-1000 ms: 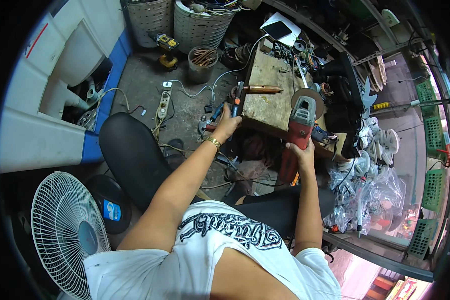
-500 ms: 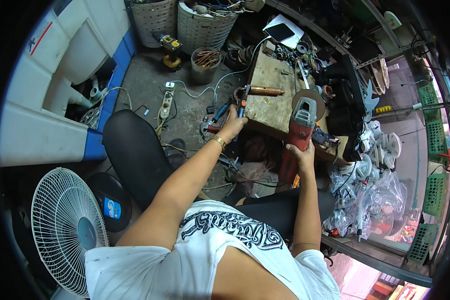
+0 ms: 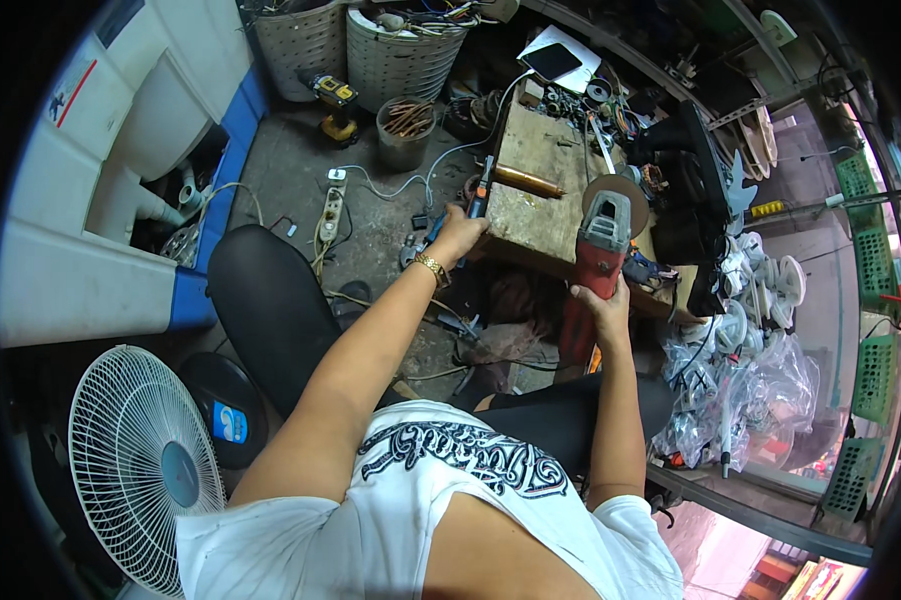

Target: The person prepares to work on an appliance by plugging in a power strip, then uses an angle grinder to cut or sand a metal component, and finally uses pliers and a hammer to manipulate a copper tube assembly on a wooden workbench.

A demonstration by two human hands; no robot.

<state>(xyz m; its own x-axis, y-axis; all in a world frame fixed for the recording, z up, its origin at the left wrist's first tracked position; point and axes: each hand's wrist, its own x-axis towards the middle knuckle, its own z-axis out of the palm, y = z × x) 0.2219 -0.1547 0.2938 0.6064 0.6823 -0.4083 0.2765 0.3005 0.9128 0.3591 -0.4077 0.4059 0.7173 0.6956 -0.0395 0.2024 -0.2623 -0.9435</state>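
Observation:
My left hand (image 3: 457, 234) is wrapped round a pair of pliers (image 3: 480, 203) with blue-and-orange handles, beside the near left edge of a worn wooden workbench (image 3: 519, 222). The jaws point away from me, at the left end of a copper-coloured rod (image 3: 528, 181) on the benchtop; whether they grip it I cannot tell. In my right hand (image 3: 605, 304) is a red angle grinder (image 3: 600, 268) with a grey head. Its round brown disc (image 3: 626, 193) faces the bench, to the right of the rod and apart from it.
A phone (image 3: 552, 62), loose metal parts and wires crowd the bench's far end. On the floor are a power strip (image 3: 332, 212), a yellow-black cordless drill (image 3: 337, 108) and a bucket of copper pieces (image 3: 405, 132). A white fan (image 3: 148, 470) stands at left; plastic bags (image 3: 761, 390) lie at right.
My left hand has shifted slightly left and the pliers have turned, showing more edge-on. The grinder stays nearly in place in my right hand. The whole view has shifted a little.

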